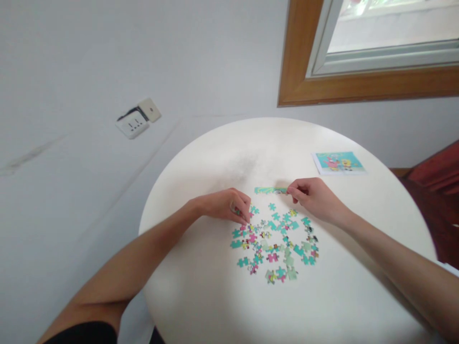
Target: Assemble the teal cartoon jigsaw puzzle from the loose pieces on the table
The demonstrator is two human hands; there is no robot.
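Loose jigsaw puzzle pieces (273,257) in teal, pink, yellow and pale green lie scattered on the white round table (201,296). Beyond them is a short row of joined puzzle pieces (267,190). My left hand (234,206) is at the upper left of the scattered pieces, its fingers bent and closed with the tips pointing down among them; what they hold, if anything, is hidden. At the right end of the joined row, my right hand (310,196) pinches a puzzle piece, mostly covered by thumb and finger.
A picture card (340,163) with pink and yellow cartoon figures on teal lies at the table's far right. White wall stands behind, with a socket (132,124) at the left and a wood-framed window (358,88) at the right. Dark red fabric (439,172) shows beyond the right edge.
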